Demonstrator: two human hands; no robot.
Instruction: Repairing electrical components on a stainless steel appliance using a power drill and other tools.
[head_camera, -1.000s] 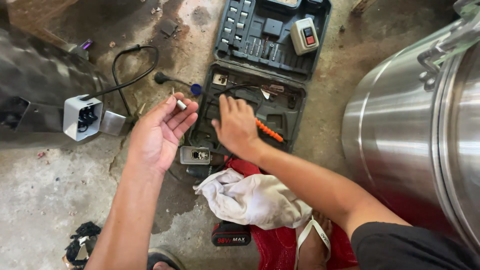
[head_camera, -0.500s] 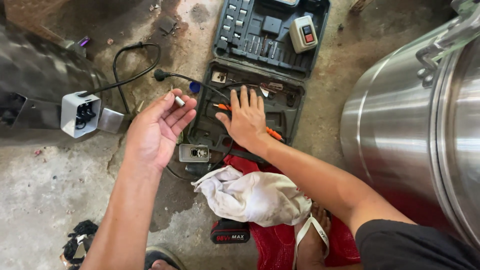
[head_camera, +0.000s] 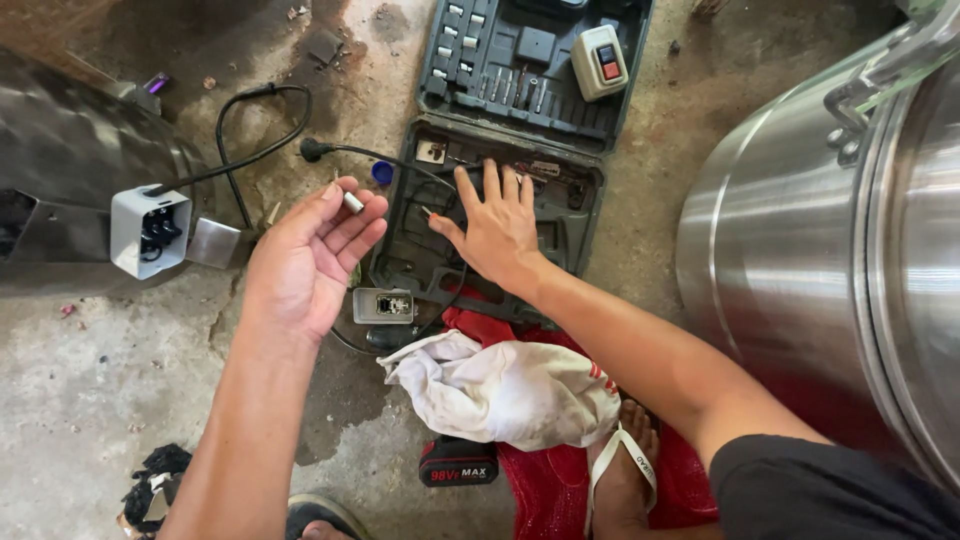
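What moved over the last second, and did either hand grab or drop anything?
The right hand slid up the open tool case, covering the orange tool it lay beside; it now rests flat with fingers spread, gripping nothing visible. The left hand stayed palm-up with the small metal piece on its fingers. Cloth, switch box and steel drum are unchanged.

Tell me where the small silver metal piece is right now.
In the head view, the small silver metal piece rests on the fingertips of the open left hand, left of the dark tool case where the right hand presses.
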